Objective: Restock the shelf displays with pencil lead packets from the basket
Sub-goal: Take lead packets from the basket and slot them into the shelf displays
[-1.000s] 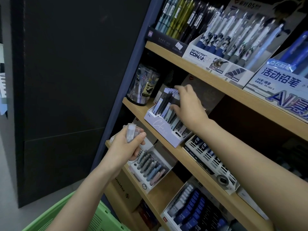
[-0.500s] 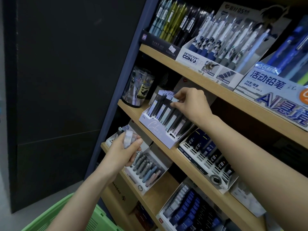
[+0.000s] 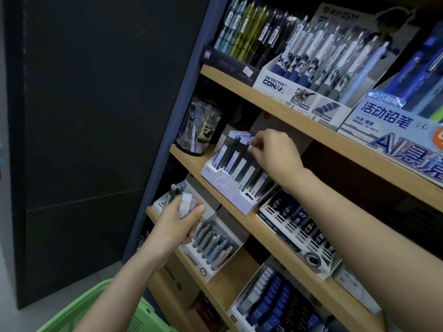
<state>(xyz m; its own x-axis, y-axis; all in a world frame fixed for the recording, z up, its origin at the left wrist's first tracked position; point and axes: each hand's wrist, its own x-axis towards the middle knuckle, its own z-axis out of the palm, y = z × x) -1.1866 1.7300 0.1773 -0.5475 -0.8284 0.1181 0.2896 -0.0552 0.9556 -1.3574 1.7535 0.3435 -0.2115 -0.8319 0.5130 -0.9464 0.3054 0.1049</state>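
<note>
lead packets (image 3: 236,156) in display box (image 3: 223,188) | tub (image 3: 199,130) at its 10 o'clock, same shelf (image 3: 189,157) | slotted tray (image 3: 299,226) just beside at 4 o'clock | basket (image 3: 148,317) at 7 o'clock, well below

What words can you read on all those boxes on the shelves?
"DETECTIVE CONAN": pen box, last letters partly hidden.
"活动铅笔", "AI": pencil box.
"ED", "03": dark packets.
"S1557": rack.
"HB": blue packets.
"eider": carton, start hidden.
Script on the lilac display and small print elsewhere: too faint or small to read.
</note>
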